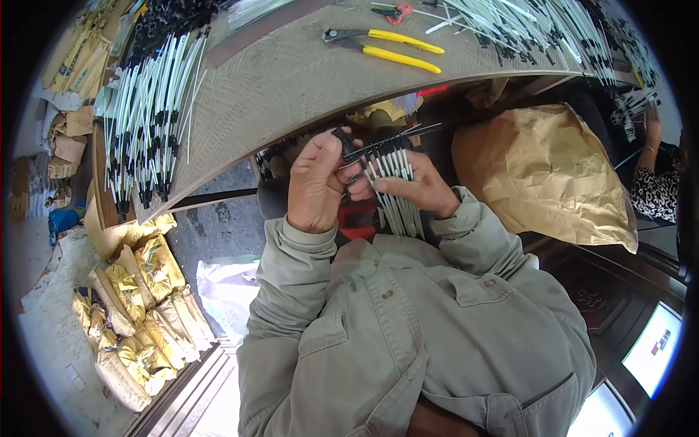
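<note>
My right hand [424, 183] is closed around a bundle of thin white rods [400, 213] with black ends, its thumb lying across them. The rods fan downward in front of my jacket. Just to the left, my left hand [314, 182] pinches a small black part [341, 137] between thumb and fingers, at the upper end of the bundle. Several thin dark rods [397, 140] slant across the tops of the white ones and stick out to the upper right. What exactly the black part is, I cannot make out.
Ahead is a workbench [269, 95] bearing yellow-handled cutters [400, 47], red-handled scissors [394, 13] and heaps of similar rods [156, 109]. Brown paper [542, 175] lies at right. Wrapped packets [145, 313] fill a box at lower left. Another person's arm [650, 135] shows far right.
</note>
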